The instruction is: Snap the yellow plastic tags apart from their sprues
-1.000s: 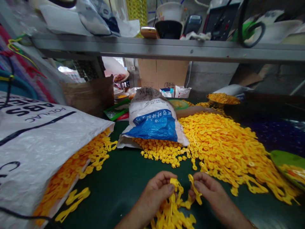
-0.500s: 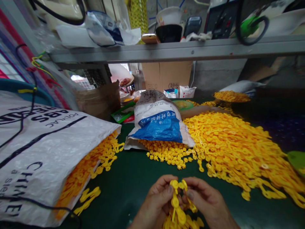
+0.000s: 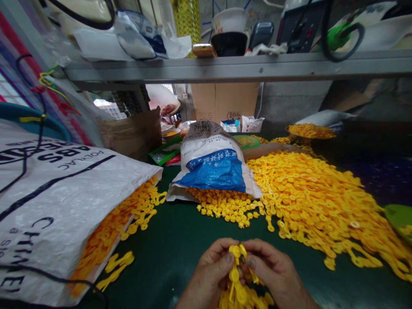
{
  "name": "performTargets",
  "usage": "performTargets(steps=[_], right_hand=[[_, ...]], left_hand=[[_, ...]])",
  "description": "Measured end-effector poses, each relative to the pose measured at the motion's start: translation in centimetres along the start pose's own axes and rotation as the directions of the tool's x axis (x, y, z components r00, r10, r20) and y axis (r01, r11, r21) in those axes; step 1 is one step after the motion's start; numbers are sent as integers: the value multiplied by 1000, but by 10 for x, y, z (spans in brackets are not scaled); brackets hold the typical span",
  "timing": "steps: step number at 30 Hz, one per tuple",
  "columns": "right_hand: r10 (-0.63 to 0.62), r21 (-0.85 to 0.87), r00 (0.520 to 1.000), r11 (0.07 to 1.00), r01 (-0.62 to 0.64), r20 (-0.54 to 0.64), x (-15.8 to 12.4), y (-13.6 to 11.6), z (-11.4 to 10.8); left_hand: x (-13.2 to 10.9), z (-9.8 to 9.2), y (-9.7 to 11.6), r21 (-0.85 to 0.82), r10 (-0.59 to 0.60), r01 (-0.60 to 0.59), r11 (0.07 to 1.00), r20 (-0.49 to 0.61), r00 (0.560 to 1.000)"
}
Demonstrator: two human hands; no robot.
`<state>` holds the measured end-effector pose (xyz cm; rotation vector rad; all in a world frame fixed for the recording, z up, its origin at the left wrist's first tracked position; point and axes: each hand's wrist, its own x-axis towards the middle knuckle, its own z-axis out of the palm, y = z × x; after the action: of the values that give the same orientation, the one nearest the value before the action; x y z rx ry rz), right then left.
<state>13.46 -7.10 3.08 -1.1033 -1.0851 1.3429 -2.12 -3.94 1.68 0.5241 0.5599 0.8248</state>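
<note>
Near the bottom centre, my left hand (image 3: 214, 268) pinches a yellow plastic piece (image 3: 236, 274) between thumb and fingers. Close beside it, my right hand (image 3: 272, 268) has its fingers closed on another yellow part (image 3: 243, 250), whose top meets the left one. More yellow pieces (image 3: 246, 300) hang or lie below both hands, partly hidden by them. Ahead, small round yellow parts (image 3: 225, 205) spill from a white and blue bag (image 3: 214, 167). A large heap of long yellow pieces (image 3: 315, 197) covers the table on the right.
A white sack (image 3: 64, 193) with yellow pieces in its mouth lies at the left. Loose yellow pieces (image 3: 116, 268) rest beside it on the dark green table (image 3: 157, 244). A grey shelf beam (image 3: 225, 69) crosses above. A green bowl (image 3: 397, 216) stands at the right edge.
My hands have drawn slightly closer together, and the tops of the two yellow pieces between them now meet. The view has shifted very little.
</note>
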Motion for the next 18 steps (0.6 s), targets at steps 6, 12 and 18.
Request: performTargets(steps=[6, 12, 18], right_hand=[[15, -1, 1000, 1000, -15, 20, -1, -1, 1], [-5, -14, 1000, 1000, 6, 27, 1, 3, -1], [8, 21, 1000, 1000, -8, 6, 0, 8, 0]], left_hand=[[1, -1, -2, -1, -1, 1, 1000, -14, 1000], [2, -2, -4, 2, -4, 4, 1000, -28, 1000], [1, -1, -5, -7, -1, 1, 1000, -60, 998]])
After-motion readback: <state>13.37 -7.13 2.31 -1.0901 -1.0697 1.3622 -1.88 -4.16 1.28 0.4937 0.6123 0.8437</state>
